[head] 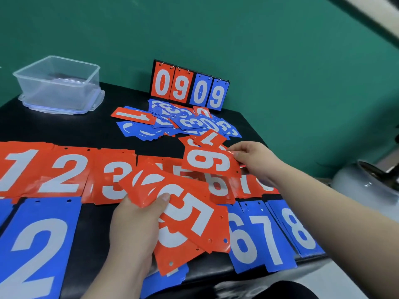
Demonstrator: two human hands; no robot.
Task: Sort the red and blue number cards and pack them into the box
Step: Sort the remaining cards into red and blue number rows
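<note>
Scoreboard reads 0909; left hand grips red cards showing 5.

Hard to pin down tbh, but it looks like a plain indoor activity or work room, not a kitchen or shop. There's a bare teal-green wall right behind a black tabletop, and a flip scoreboard stands at the back. A clear plastic box sits nearby, with loose number cards spread all over.
</note>
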